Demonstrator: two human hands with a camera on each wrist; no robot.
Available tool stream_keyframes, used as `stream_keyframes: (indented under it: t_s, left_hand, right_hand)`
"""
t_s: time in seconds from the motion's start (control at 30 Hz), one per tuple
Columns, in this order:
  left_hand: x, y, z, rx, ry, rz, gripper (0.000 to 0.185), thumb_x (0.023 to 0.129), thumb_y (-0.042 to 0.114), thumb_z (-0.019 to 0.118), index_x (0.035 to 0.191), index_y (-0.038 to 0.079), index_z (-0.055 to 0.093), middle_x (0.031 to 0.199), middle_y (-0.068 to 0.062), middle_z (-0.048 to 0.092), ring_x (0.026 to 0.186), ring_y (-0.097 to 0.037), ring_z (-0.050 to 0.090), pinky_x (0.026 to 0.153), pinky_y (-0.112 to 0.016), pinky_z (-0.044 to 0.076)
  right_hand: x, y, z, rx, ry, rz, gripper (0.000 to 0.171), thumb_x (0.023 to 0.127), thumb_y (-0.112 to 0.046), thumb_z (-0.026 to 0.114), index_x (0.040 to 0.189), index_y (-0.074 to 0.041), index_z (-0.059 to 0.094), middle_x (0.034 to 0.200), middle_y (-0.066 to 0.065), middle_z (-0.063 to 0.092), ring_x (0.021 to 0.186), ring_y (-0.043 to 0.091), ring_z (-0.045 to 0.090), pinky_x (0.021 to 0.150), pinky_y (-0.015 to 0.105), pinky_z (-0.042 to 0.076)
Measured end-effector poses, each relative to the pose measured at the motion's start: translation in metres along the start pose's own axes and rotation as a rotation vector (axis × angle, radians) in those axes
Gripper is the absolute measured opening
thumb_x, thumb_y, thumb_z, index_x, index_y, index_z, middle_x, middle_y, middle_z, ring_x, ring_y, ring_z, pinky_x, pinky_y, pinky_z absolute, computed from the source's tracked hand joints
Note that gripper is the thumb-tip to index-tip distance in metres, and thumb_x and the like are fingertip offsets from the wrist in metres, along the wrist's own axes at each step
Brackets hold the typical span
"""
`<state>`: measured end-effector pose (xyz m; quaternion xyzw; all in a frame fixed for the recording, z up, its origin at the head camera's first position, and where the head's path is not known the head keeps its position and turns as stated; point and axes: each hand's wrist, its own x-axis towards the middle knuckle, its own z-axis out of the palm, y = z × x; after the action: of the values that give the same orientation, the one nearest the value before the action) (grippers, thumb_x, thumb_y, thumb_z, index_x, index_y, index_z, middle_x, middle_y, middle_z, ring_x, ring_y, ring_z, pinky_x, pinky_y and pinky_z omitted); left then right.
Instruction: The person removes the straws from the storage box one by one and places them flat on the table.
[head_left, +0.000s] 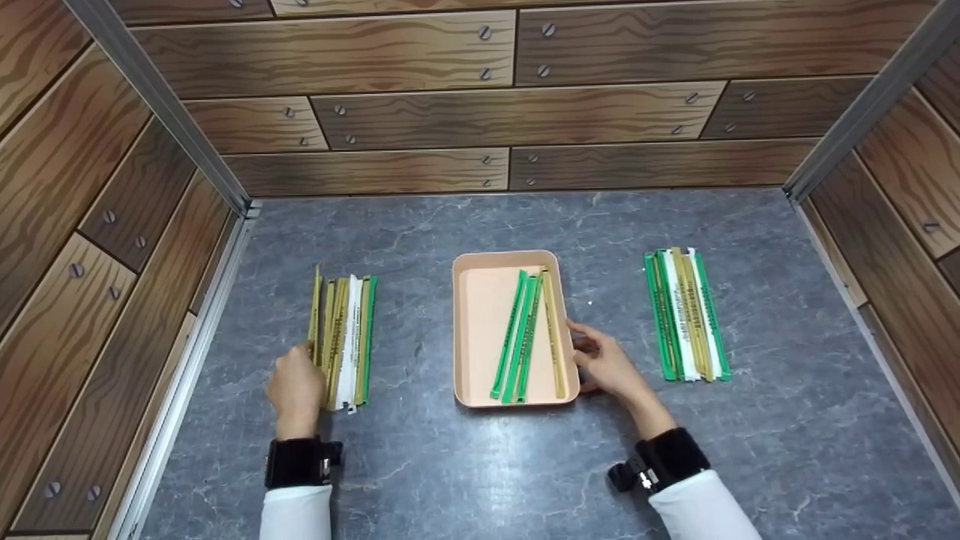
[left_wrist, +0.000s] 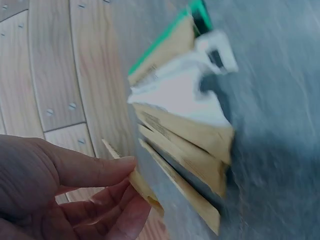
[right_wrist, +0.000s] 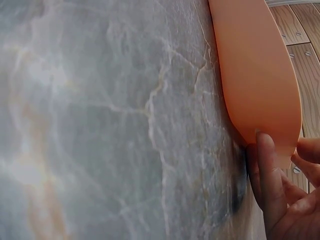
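Note:
My left hand [head_left: 296,382] is at the left bundle. Thumb and fingers pinch a narrow gold stick packet [left_wrist: 141,187], tilted away from its neighbours. Beside it lie more gold packets [left_wrist: 192,150], a white packet [head_left: 349,341] and a green-edged one [head_left: 371,322]. In the middle stands a shallow peach tray [head_left: 474,337] holding several green packets [head_left: 517,337] and a gold packet [head_left: 553,337]. My right hand [head_left: 611,364] holds the tray's right side near the front, its fingers against the outer wall and rim in the right wrist view.
Another bundle of green, white and gold packets [head_left: 686,315] lies to the right of the tray. The grey marbled tabletop [head_left: 420,465] is bounded by wood-patterned walls [head_left: 420,120] at the back and sides, with metal rails [head_left: 180,390] along the edges.

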<state>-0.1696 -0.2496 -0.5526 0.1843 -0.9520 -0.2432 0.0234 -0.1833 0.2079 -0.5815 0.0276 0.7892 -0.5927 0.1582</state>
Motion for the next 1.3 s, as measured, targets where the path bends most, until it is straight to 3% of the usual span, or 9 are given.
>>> stream_keyframes:
  t_s: [0.33, 0.63, 0.77, 0.9, 1.07, 1.2, 1.3]
  left_hand:
    - [0.006, -0.007, 0.004, 0.048, -0.017, -0.038, 0.034, 0.1, 0.006, 0.04, 0.122, 0.003, 0.065, 0.106, -0.034, 0.063, 0.089, -0.053, 0.062, 0.067, -0.063, 0.049]
    - [0.006, -0.009, 0.006, 0.059, -0.051, -0.054, 0.029, 0.1, 0.006, 0.042, 0.117, -0.002, 0.064, 0.101, -0.033, 0.064, 0.087, -0.052, 0.063, 0.067, -0.063, 0.049]
    - [0.003, -0.002, 0.006, 0.051, -0.024, -0.024, 0.028, 0.096, 0.004, 0.044, 0.114, -0.005, 0.064, 0.099, -0.034, 0.064, 0.084, -0.052, 0.062, 0.065, -0.063, 0.049]
    - [-0.005, 0.021, 0.009, 0.0, -0.016, 0.072, 0.03, 0.093, 0.003, 0.051, 0.119, -0.003, 0.064, 0.102, -0.032, 0.065, 0.079, -0.048, 0.064, 0.058, -0.056, 0.051]
    - [-0.023, 0.065, 0.022, -0.113, -0.04, 0.297, 0.033, 0.086, 0.0, 0.062, 0.119, -0.004, 0.065, 0.102, -0.025, 0.068, 0.078, -0.037, 0.066, 0.062, -0.047, 0.055]
    - [-0.036, 0.103, 0.036, -0.172, -0.098, 0.434, 0.031, 0.083, -0.001, 0.064, 0.113, -0.003, 0.068, 0.093, -0.018, 0.07, 0.078, -0.03, 0.066, 0.068, -0.043, 0.055]
    - [-0.044, 0.127, 0.048, -0.19, -0.167, 0.492, 0.029, 0.085, 0.001, 0.066, 0.113, -0.002, 0.068, 0.088, -0.013, 0.07, 0.075, -0.025, 0.066, 0.067, -0.038, 0.056]
  right_hand:
    - [0.0, 0.0, 0.001, 0.025, -0.016, 0.004, 0.056, 0.099, -0.003, 0.051, 0.152, -0.006, 0.035, 0.128, 0.029, 0.052, 0.1, 0.037, 0.062, 0.057, 0.044, 0.058]
    - [-0.001, -0.002, 0.003, 0.031, -0.011, 0.0, 0.057, 0.098, -0.002, 0.052, 0.152, -0.006, 0.036, 0.128, 0.03, 0.053, 0.102, 0.038, 0.061, 0.056, 0.044, 0.058]
    - [0.0, -0.001, 0.003, 0.042, -0.01, -0.017, 0.056, 0.097, -0.001, 0.053, 0.151, -0.005, 0.036, 0.127, 0.031, 0.053, 0.103, 0.04, 0.06, 0.056, 0.046, 0.058]
    - [-0.001, -0.001, 0.003, 0.038, -0.003, -0.029, 0.056, 0.097, 0.0, 0.053, 0.15, -0.005, 0.037, 0.126, 0.031, 0.054, 0.103, 0.04, 0.06, 0.055, 0.046, 0.058]
    - [0.0, -0.002, 0.003, 0.009, 0.005, -0.033, 0.056, 0.097, -0.001, 0.053, 0.15, -0.003, 0.037, 0.124, 0.03, 0.055, 0.104, 0.038, 0.06, 0.054, 0.043, 0.057]
    - [0.002, -0.001, 0.002, -0.034, 0.031, -0.056, 0.054, 0.094, 0.002, 0.053, 0.147, 0.002, 0.04, 0.121, 0.029, 0.058, 0.102, 0.036, 0.061, 0.057, 0.036, 0.056]
    - [0.004, -0.001, 0.002, -0.071, 0.053, -0.095, 0.054, 0.091, 0.006, 0.054, 0.144, 0.006, 0.042, 0.117, 0.03, 0.06, 0.1, 0.037, 0.062, 0.065, 0.031, 0.054]
